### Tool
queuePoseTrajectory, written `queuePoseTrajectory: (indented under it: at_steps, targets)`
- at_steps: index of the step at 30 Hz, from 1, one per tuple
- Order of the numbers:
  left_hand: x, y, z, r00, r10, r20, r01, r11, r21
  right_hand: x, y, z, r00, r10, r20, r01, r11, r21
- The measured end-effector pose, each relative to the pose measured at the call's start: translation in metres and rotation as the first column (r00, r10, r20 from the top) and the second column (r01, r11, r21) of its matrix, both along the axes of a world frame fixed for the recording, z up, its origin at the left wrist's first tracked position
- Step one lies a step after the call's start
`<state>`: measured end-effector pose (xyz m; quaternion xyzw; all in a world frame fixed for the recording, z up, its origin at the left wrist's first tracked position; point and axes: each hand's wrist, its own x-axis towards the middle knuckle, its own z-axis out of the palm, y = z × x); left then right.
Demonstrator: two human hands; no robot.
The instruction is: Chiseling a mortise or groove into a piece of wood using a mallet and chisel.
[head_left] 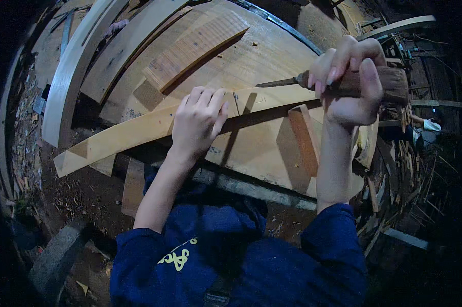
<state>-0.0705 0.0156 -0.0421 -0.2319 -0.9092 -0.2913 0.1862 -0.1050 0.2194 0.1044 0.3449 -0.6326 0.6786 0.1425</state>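
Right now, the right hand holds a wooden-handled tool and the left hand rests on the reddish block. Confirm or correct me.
Wrong surface: the head view shows the left hand resting on the long pale strip. The right hand indeed holds a wooden-handled tool.

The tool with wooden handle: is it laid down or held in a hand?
Held. The right hand is closed around the tool's wooden handle, and the thin metal blade points left.
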Motion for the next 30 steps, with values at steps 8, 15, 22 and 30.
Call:
queuePoseTrajectory:
  at_steps: [8, 15, 22, 30]
  targets:
    - [-0.0001, -0.0007, -0.0018, 1.0, 0.003, 0.006, -0.003, 1.0, -0.022, -0.0043, -0.002, 0.0035, 0.988, 0.143, 0.056, -0.144, 0.989, 0.028]
    - [-0.0001, 0.0006, -0.0019, 1.0, 0.013, 0.001, -0.013, 1.0, -0.019, -0.004, -0.0023, 0.0034, 0.982, 0.172, 0.084, -0.178, 0.981, 0.075]
    - [-0.0006, 0.0019, -0.0033, 0.999, 0.014, -0.035, -0.014, 1.0, -0.015, -0.0049, -0.0014, 0.0045, 0.985, 0.161, 0.06, -0.167, 0.977, 0.129]
    - [0.0, 0.0018, -0.0024, 0.999, 0.016, -0.036, -0.016, 1.0, -0.022, -0.0047, -0.0009, 0.0016, 0.98, 0.182, 0.086, -0.186, 0.981, 0.045]
